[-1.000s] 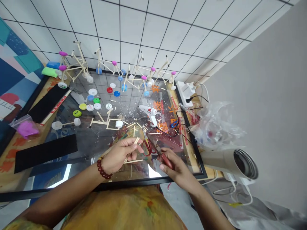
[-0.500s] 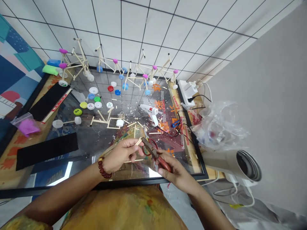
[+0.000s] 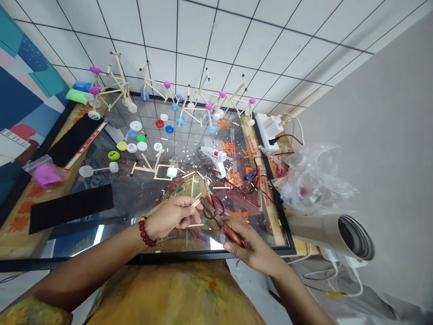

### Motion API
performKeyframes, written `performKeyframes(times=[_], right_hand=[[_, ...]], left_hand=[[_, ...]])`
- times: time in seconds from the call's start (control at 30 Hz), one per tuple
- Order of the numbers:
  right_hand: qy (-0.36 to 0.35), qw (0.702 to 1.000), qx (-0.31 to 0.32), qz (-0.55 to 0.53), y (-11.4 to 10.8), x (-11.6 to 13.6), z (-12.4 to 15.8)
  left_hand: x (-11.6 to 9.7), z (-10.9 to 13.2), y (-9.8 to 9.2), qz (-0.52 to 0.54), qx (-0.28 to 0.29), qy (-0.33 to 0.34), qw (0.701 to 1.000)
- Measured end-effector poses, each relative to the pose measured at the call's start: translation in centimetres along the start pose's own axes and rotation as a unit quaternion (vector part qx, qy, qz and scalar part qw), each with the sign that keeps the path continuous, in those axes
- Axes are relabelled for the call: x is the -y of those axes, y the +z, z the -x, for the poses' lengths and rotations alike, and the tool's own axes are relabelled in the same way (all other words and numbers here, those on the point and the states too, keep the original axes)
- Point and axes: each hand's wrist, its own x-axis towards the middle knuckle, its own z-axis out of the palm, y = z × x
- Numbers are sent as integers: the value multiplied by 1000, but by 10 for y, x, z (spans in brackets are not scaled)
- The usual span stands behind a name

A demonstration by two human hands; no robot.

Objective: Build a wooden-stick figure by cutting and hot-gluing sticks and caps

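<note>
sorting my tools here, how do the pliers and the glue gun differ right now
The pliers have red handles; the glue gun is white. The pliers are gripped in the right hand, tip at the sticks pinched by the left hand; the glue gun lies untouched on the glass tabletop. Both are hand tools.

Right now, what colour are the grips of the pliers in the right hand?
Dark red pliers grips, in the right hand; the head view shows them best.

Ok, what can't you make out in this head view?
- Head view: whether the red-handled cutter in the right hand touches the stick in the left hand: too small.
- Head view: plastic bag contents: blurred by crinkled film.
- Head view: print on the bottle caps: too small.
</note>
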Motion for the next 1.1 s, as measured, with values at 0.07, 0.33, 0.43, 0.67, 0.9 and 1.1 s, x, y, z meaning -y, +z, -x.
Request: performKeyframes(times=[0.07,0.33,0.43,0.67,0.9,1.1], right_hand=[[-6,999,1,39,2,-1,-1],[-26,988,-14,149,12,-4,-4],[-51,987,-44,148,12,3,-1],[-20,939,-228,259,-4,-28,-3],[15,888,-287,359,-2,-74,-4],[-6,867,-287,406,5,-83,-1]], left_hand=[[1,-1,-1,-15,0,-1,1000],[9,3,2,-23,-23,-12,999],[6,3,3,68,-51,25,996],[-6,-1,-9,256,-68,51,963],[0,-4,-23,316,-30,50,947],[12,-10,-33,312,-25,68,948]])
